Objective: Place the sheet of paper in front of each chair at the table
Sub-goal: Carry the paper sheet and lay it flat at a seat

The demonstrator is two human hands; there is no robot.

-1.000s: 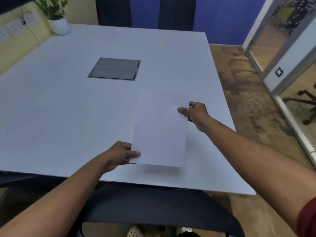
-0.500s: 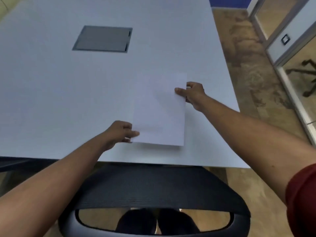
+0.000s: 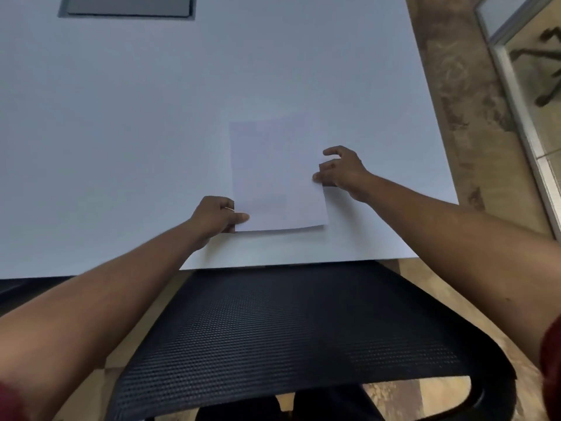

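Observation:
A white sheet of paper lies almost flat on the white table, close to the near edge and straight ahead of a black mesh chair. My left hand pinches the sheet's lower left corner, thumb on top. My right hand touches the sheet's right edge with its fingertips, the index finger lifted off and the fingers spread.
A grey cable hatch is set into the table at the top left. Brown floor runs along the table's right side, with a glass partition frame beyond it. The chair back stands between me and the table edge.
The sheet has come down from a raised tilt to rest on the table near its front edge. My right hand has loosened from a pinch. The camera has tipped downward.

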